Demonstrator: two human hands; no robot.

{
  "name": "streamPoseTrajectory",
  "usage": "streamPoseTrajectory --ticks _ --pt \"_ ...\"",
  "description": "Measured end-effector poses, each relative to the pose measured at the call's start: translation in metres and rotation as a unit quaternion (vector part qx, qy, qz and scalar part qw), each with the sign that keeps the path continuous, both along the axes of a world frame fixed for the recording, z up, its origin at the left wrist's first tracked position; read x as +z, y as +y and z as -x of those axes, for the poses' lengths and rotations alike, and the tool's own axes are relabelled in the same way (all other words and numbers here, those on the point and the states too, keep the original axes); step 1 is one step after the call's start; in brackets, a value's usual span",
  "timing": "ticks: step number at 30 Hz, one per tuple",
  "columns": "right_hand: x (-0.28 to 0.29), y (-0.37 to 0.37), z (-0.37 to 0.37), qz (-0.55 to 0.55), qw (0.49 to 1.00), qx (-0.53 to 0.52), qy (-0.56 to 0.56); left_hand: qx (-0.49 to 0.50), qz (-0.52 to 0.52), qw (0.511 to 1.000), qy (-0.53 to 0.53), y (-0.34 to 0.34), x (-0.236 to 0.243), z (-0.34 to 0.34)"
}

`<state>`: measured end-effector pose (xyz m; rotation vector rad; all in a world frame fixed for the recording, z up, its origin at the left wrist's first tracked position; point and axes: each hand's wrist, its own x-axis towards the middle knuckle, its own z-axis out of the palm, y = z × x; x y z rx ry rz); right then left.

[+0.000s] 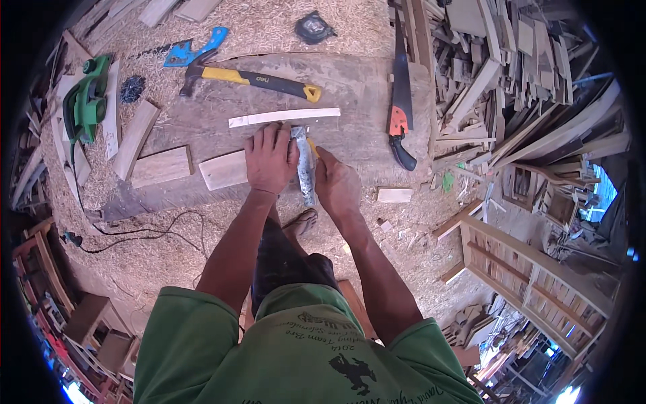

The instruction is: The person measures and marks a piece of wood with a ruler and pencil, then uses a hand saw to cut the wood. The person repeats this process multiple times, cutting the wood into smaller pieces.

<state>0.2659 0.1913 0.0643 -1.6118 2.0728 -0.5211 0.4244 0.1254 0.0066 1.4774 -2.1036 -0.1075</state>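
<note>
My left hand (pixel 269 161) bears down on a pale wooden board (pixel 225 170), fingers curled over its far edge and thumb against a metal square (pixel 305 172). This square is scuffed and speckled grey-white, and lies across the board's right end with its long part pointing toward me. Just right of it, my right hand (pixel 338 187) is closed around a slim yellow pencil-like thing (pixel 312 145), its tip close to the square's head. The fingers hide most of it. Beyond my left fingertips lies a thin pale wood strip (pixel 284 118), apart from the board.
On the worn bench top (pixel 367 87) lie a yellow-black claw hammer (pixel 252 79), a blue-handled saw (pixel 195 50), a handsaw (pixel 401 101) and a tape measure (pixel 314 28). A green electric planer (pixel 87 101) stands left, its cord trailing. Scrap wood (pixel 525 54) heaps at right, near a wooden frame (pixel 531 276).
</note>
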Motion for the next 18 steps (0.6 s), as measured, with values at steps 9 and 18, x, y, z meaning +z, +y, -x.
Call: streamPoseTrajectory --ticks 9,18 --pt "0.043 0.013 0.013 -0.149 0.962 0.157 0.164 0.008 -0.011 1.0 0.004 0.001 0.0 -0.002" --pt "0.175 0.035 0.026 -0.017 0.969 -0.05 -0.242 -0.025 -0.014 0.999 0.032 -0.003 -0.003 -0.013"
